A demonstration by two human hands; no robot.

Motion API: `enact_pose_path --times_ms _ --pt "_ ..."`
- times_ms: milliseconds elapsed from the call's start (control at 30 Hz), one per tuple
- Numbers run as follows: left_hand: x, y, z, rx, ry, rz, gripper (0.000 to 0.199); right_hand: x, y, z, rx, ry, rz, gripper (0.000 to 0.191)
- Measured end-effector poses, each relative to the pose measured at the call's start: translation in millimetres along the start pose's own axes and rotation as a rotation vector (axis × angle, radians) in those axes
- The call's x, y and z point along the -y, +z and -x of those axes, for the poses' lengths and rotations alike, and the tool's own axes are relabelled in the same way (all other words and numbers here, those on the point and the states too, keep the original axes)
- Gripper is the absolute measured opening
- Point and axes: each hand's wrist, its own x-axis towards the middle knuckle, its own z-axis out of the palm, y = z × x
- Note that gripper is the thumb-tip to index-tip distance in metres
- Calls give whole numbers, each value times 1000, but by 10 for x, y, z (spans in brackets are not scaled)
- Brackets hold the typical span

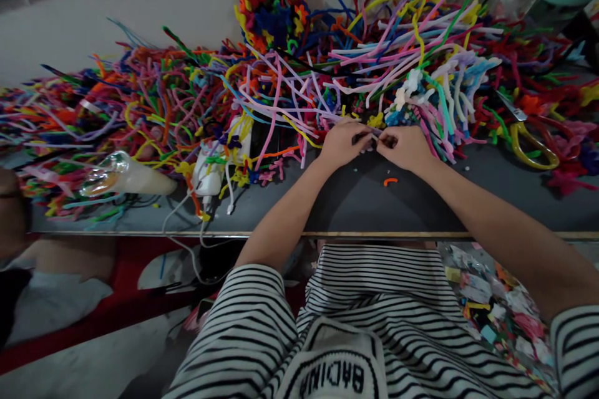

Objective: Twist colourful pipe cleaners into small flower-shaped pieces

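My left hand (pixel 347 141) and my right hand (pixel 405 147) meet over the dark table, fingertips close together. Between them runs a pale lilac pipe cleaner (pixel 375 132), pinched by the fingers of both hands; its ends are mostly hidden. Just behind my hands lies a loose bundle of pink and lilac pipe cleaners (pixel 374 62). To the right of it sits a cluster of white and light blue pipe cleaner pieces (pixel 449 81). A short curved orange piece (pixel 390 181) rests on the table in front of my right hand.
Heaped pipe cleaners (pixel 154 87) cover the table's back and left. Yellow-handled scissors (pixel 528 146) lie at right. A white charger (pixel 208 171) with cables and a clear plastic-wrapped roll (pixel 135 176) are at left. Scraps (pixel 500 305) fill the space below right. Another person's arm (pixel 10 212) shows far left.
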Motion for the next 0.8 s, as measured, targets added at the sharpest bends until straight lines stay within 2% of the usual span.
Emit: enact_pose_path --times_ms 233,300,400,533,700,800 --pt "28 79 -12 -112 -134 198 14 -4 -23 -40 59 -16 -172 29" --pt "35 113 -9 -119 -167 247 14 -20 -24 -56 66 -25 -160 33" --pt "55 160 -8 -98 -196 326 14 -53 -5 -67 40 -63 -82 27" --pt "63 161 -5 -59 -152 422 21 -73 6 -57 -6 -51 -43 23" --pt "45 75 0 -81 -117 241 23 -77 -6 -39 -12 -77 -6 24" --pt "54 43 0 -74 -42 100 18 -86 -8 -37 5 -75 -4 25"
